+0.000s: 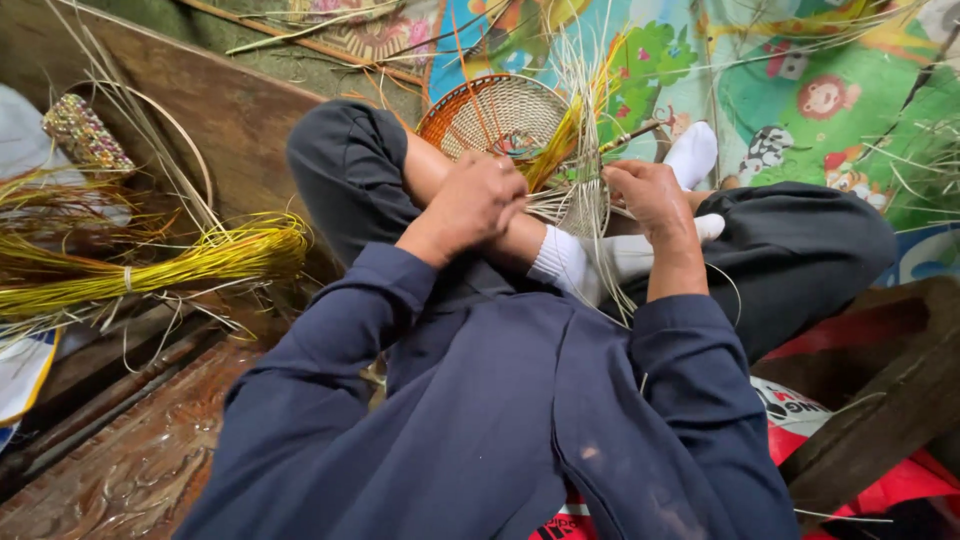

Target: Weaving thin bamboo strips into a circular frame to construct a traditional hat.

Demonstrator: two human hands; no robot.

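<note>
I see my left hand (pixel 470 200) closed around yellow strands (pixel 556 150) at the woven basket (pixel 500 115), which rests over my crossed legs; my right hand (pixel 650 195) pinches its pale rim strips (pixel 580 205).

Woven cane basket (pixel 500 115), matt yellow straw bundle (pixel 200 260), dark carved glossy wood board (pixel 130 460), navy cloth sleeves (pixel 330 350)

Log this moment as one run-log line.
left hand: gripping woven basket rim | right hand: holding pale strands at basket | yellow strand bundle: lying at person's left
</note>
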